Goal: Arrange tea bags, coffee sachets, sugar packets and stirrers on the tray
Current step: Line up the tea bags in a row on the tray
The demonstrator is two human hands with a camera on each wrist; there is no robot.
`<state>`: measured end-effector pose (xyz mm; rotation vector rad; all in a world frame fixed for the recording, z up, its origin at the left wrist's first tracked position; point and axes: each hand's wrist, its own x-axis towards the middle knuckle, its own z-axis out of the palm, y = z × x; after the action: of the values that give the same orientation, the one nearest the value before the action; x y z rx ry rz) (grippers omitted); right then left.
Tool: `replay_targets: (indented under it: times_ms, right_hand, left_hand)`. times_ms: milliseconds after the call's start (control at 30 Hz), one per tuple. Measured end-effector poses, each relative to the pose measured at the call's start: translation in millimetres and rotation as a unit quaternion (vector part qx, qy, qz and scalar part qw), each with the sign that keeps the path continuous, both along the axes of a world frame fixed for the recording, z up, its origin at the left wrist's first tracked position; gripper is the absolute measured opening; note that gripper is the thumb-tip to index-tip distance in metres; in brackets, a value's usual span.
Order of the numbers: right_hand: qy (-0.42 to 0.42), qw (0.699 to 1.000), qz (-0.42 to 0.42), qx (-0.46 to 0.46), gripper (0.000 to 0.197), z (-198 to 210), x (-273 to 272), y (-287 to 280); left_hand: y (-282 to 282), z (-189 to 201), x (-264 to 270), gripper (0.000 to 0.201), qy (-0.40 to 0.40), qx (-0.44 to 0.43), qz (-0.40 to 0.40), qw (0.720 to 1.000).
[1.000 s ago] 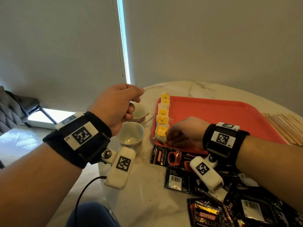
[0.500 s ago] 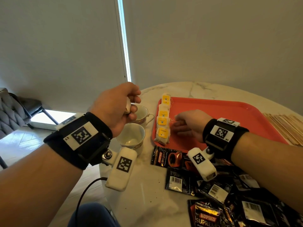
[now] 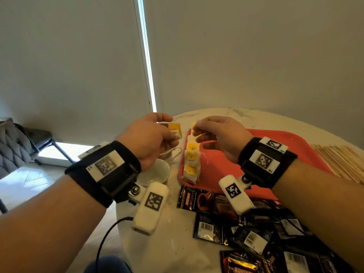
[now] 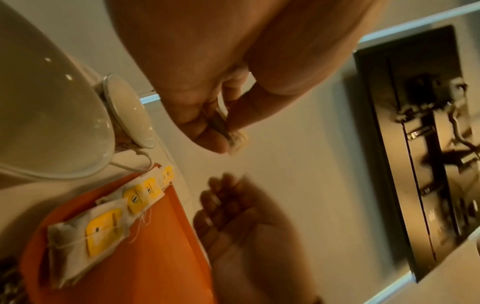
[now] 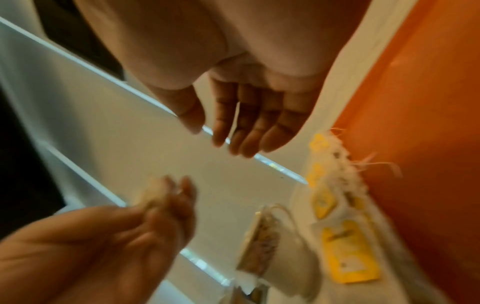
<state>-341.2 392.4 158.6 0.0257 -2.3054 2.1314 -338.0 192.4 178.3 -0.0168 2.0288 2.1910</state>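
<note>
Four tea bags [image 3: 191, 161] with yellow tags lie in an overlapping row along the left edge of the red tray [image 3: 275, 146]. The right hand [image 3: 220, 134], which half a second ago rested low beside that row, is now raised off the tray and brought toward the left hand [image 3: 151, 138]. Its fingers [image 5: 233, 127] are extended and loose, grasping nothing.

The left hand has lifted from over the two cups [image 3: 157, 170] to the tray's left edge. Its fingers [image 4: 210, 135] pinch a further tea bag [image 3: 175, 131], yellow tag showing, held in the air just left of the row's far end.

Assessment: a hand-over appears to be in progress, with the right hand positioned to receive the bag and extend the row. The tea-bag portion is partly done.

Outstanding: the black coffee sachets [image 3: 246, 231] are heaped on the tabletop [image 3: 173, 243] in front of the tray, and the wooden stirrers [image 3: 340, 160] lie on the tabletop to its right. Sugar packets cannot be identified in any view.
</note>
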Motion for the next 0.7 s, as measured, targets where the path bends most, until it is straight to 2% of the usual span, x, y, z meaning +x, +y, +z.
replay_targets:
  times_ms: [100,167,233,300,367,433,567,700]
  right_hand:
    - [0.048,0.997,0.064,0.019,0.026,13,12,-5]
    - [0.083,0.992,0.065,0.070,0.027,17,17,-6]
    - [0.117,0.987,0.045,0.100,0.019,19,19,-4]
    - [0.116,0.990,0.039,0.073,0.011,21,19,-2]
    - [0.102,0.994,0.041,0.013,0.009,25,18,-1]
    - [0.123,0.992,0.027,-0.015,0.006,30,14,2]
    - [0.165,0.980,0.014,0.107,0.008,38,9,8]
    - [0.148,0.986,0.020,0.070,0.011,44,2,9]
  left_hand:
    - [2,-1,3,0.055,0.055,-0.042,-0.005,0.998]
    - [2,3,9,0.064,0.093,-0.073,-0.008,0.993]
    - [2,10,16,0.069,0.129,-0.114,-0.003,0.985]
    - [3,15,22,0.069,0.157,-0.142,0.002,0.977]
    - [4,18,24,0.065,0.168,-0.157,0.003,0.973]
    - [5,19,23,0.059,0.168,-0.170,0.009,0.971]
    - [6,26,17,0.031,0.152,-0.165,0.024,0.974]
    - [14,41,8,0.019,0.146,-0.224,-0.024,0.963]
